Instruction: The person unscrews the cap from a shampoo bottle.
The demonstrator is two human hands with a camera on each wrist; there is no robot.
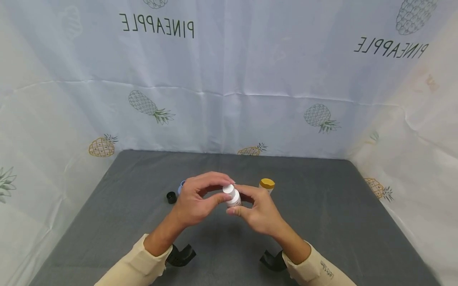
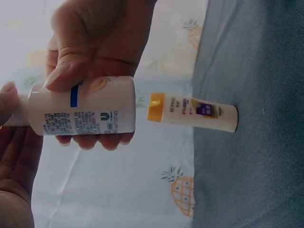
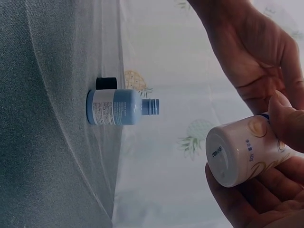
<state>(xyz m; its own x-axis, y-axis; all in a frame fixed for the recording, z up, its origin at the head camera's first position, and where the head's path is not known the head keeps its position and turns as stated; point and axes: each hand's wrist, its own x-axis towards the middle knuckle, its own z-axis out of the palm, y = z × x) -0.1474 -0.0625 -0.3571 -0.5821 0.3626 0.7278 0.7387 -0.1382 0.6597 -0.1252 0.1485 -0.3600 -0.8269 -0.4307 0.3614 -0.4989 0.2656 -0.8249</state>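
Observation:
Above the table, my right hand (image 1: 262, 210) grips the body of a small white bottle (image 1: 234, 200), thumb on one side and fingers on the other. My left hand (image 1: 198, 200) pinches the bottle's white cap (image 1: 228, 190) between thumb and fingertips. In the left wrist view the bottle's label (image 2: 78, 122) shows small print and a blue stripe. The bottle's round base (image 3: 222, 159) faces the camera in the right wrist view, with gold lettering along its side.
A blue bottle (image 3: 114, 107) with a bare threaded neck stands behind my left hand, a black cap (image 1: 171, 197) beside it. Behind my right hand stands a white bottle with a yellow cap (image 1: 266, 183). Pineapple-print cloth (image 1: 222, 119) encloses the dark grey table (image 1: 322, 222).

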